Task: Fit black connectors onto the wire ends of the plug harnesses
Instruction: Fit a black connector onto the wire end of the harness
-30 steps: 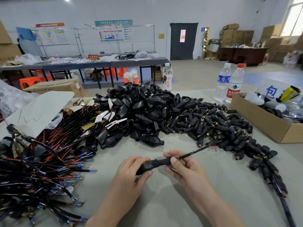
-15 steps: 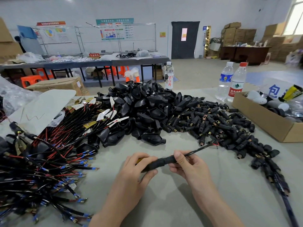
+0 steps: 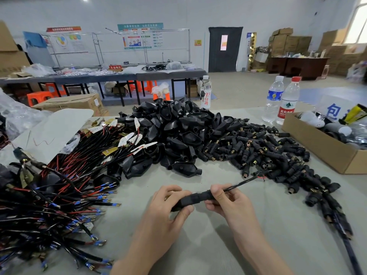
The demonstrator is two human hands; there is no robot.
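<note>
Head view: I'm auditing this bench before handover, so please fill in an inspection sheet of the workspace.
Surface: grey table, heaps across its far half.
Job's things: connector in hand; loose connectors and plug shells heaped behind; harnesses piled left.
Clutter: cardboard box, two water bottles, right.
Hands: left hand grips the connector; right hand pinches its wire.
Cables: wire runs up-right, red strands at its tip.
Surroundings: work tables, orange stools, stacked cartons, dark door.

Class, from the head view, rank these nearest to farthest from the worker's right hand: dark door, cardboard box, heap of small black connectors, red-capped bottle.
Measured from the right hand, which pinches the wire:
1. Heap of small black connectors, just beyond it.
2. Cardboard box, to the right.
3. Red-capped bottle, behind the box.
4. Dark door, far across the room.
</note>
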